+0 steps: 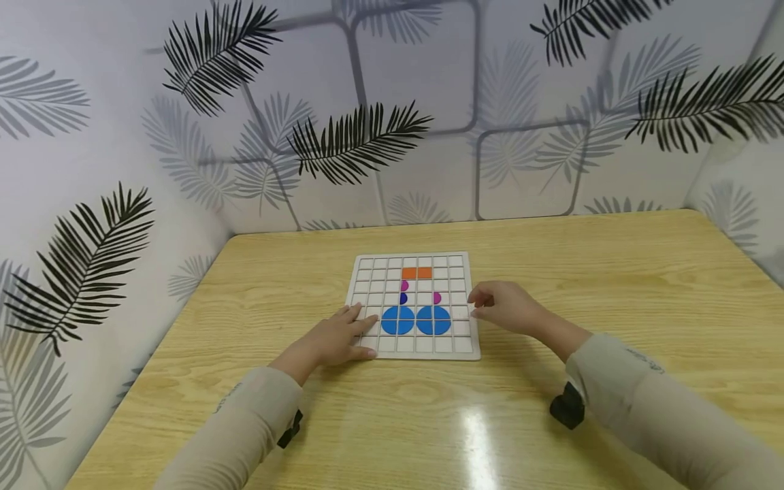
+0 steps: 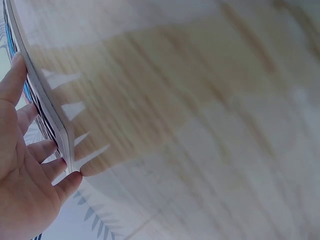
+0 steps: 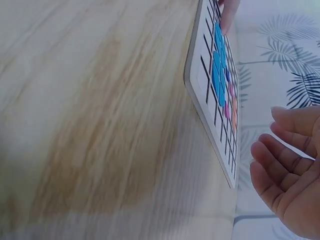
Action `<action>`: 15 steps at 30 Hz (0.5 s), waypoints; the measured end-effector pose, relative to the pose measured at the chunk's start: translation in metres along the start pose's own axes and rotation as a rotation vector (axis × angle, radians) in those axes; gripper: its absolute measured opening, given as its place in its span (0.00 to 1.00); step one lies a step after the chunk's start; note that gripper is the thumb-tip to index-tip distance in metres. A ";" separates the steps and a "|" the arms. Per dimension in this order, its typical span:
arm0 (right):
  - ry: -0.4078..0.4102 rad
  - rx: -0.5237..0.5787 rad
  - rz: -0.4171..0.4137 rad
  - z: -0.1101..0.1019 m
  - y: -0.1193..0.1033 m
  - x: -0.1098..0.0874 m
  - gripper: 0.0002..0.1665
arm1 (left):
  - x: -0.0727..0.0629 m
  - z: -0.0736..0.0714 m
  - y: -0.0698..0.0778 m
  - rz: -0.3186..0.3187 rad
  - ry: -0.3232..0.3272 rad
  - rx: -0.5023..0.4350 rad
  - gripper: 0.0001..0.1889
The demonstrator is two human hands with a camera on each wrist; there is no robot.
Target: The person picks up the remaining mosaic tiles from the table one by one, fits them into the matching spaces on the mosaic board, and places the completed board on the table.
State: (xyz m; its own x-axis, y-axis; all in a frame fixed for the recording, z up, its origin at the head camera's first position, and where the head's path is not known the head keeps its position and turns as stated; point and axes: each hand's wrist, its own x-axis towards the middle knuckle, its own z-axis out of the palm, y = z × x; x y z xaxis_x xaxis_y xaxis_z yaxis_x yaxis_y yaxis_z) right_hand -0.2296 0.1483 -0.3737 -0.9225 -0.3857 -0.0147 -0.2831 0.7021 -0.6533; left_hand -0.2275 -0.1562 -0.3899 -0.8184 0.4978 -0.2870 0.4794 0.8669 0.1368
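A white square grid board (image 1: 369, 273) lies flat on the table. Two blue discs (image 1: 397, 320), each built from quarter pieces, sit in its lower rows. Above them are a dark blue half circle (image 1: 403, 298), a magenta half circle (image 1: 405, 286) and another magenta half circle (image 1: 437, 298). Two orange squares (image 1: 416, 273) lie side by side near the top. My left hand (image 1: 337, 337) rests with spread fingers on the board's left edge. Just off the right edge hovers my right hand (image 1: 507, 307), its fingers loosely bent; in the right wrist view nothing shows between them.
The light wood table (image 1: 282, 286) runs back to a wall (image 1: 429, 177) patterned with leaves. Another wall (image 1: 92, 163) rises along the left side. Black wrist straps (image 1: 568, 406) show below the sleeves. Light glares on the tabletop in front of the board.
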 end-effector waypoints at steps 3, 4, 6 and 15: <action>0.008 0.004 0.007 -0.006 0.003 -0.007 0.12 | -0.001 0.001 0.000 0.003 0.003 -0.004 0.35; 0.010 0.006 0.010 -0.008 0.005 -0.010 0.12 | 0.000 0.001 -0.001 0.004 0.004 -0.005 0.35; 0.012 0.014 0.008 -0.013 0.008 -0.015 0.13 | 0.000 0.002 -0.001 0.005 0.008 -0.003 0.35; 0.009 0.023 0.012 -0.033 0.021 -0.038 0.16 | 0.002 0.002 -0.002 0.000 0.009 -0.012 0.35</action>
State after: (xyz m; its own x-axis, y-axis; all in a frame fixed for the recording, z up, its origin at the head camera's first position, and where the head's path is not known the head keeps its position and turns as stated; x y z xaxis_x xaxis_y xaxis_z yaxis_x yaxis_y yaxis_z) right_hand -0.2097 0.1976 -0.3618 -0.9282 -0.3717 -0.0157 -0.2660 0.6926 -0.6705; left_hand -0.2291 -0.1566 -0.3930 -0.8213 0.4980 -0.2783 0.4755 0.8671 0.1483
